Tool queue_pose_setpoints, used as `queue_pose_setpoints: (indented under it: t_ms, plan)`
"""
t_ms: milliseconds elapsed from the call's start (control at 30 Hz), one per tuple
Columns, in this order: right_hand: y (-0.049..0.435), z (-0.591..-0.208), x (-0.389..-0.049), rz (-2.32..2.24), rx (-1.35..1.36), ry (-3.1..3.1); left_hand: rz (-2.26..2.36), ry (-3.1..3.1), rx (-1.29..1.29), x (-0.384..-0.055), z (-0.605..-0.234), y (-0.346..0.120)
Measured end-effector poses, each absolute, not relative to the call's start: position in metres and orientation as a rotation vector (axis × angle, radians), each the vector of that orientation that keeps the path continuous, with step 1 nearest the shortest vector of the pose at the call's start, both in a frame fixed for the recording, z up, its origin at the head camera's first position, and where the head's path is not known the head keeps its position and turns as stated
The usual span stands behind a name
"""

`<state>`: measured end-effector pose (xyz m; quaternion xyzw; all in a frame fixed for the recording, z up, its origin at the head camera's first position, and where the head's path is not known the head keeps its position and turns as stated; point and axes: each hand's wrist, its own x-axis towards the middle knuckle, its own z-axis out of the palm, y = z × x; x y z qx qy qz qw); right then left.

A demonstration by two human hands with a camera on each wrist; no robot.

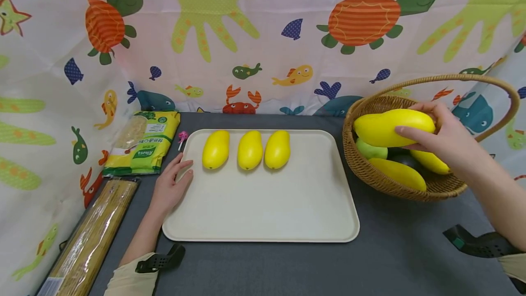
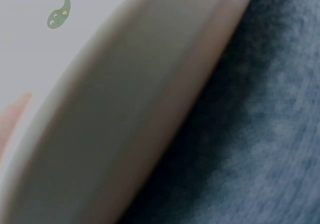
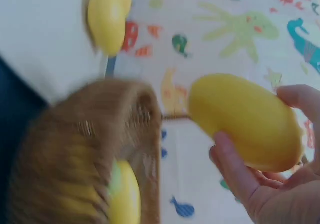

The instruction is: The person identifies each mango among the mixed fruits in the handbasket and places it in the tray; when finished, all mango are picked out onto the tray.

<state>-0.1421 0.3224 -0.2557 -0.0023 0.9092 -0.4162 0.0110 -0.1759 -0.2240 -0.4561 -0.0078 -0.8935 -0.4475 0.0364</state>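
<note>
My right hand (image 1: pixel 445 136) grips a large yellow mango (image 1: pixel 388 127), thumb on the near side, above the wicker basket (image 1: pixel 361 172). The right wrist view shows this mango (image 3: pixel 245 121) lifted beside the basket's rim, between thumb and fingers. Below it in the basket lie more yellow mangoes (image 1: pixel 397 175), a green fruit (image 1: pixel 371 150) and a dark round thing, partly hidden. On the cream tray (image 1: pixel 263 209), three yellow mangoes (image 1: pixel 249 150) stand in a row along the far side. My left hand (image 1: pixel 172 184) rests on the tray's left edge with relaxed fingers.
Left of the tray lie a yellow-green food packet (image 1: pixel 144 143), a long clear-wrapped pack of brown sticks (image 1: pixel 92 236) and a small pink lollipop (image 1: pixel 182 137). The basket's tall handle (image 1: pixel 511 99) arches over its right side. A patterned sea-animal cloth hangs behind the grey table (image 1: pixel 263 268).
</note>
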Motion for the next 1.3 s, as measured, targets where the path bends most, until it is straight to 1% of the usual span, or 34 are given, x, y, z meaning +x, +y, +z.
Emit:
queue_pose_setpoints:
  t_ms: [100,200,267,400,500,633,900,1300]
  plan:
    - [0.314,-0.268,-0.135,-1.739,-0.084,2.510,-1.377,-2.745,-0.022,-0.175,-0.456,-0.224]
    - [0.300,-0.280,-0.128,-2.032,-0.153,2.137,-1.381,-2.745,-0.020,-0.175,-0.455,-0.224]
    - [0.288,-0.286,-0.124,-2.133,-0.189,1.944,-1.384,-2.745,-0.016,-0.175,-0.455,-0.223]
    - [0.261,-0.297,-0.118,-2.200,-0.225,1.745,-1.388,-2.748,-0.008,-0.176,-0.455,-0.223]
    - [0.240,-0.307,-0.116,-2.242,-0.157,1.695,-1.390,-2.747,-0.009,-0.176,-0.455,-0.223]
    - [0.218,-0.322,-0.120,-2.322,0.003,1.624,-1.392,-2.744,-0.019,-0.176,-0.456,-0.224]
    - [0.194,-0.358,-0.145,-2.456,0.243,1.492,-1.394,-2.733,-0.036,-0.176,-0.456,-0.223]
    - [0.179,-0.394,-0.178,-2.289,0.510,1.896,-1.372,-2.738,-0.037,-0.176,-0.456,-0.223]
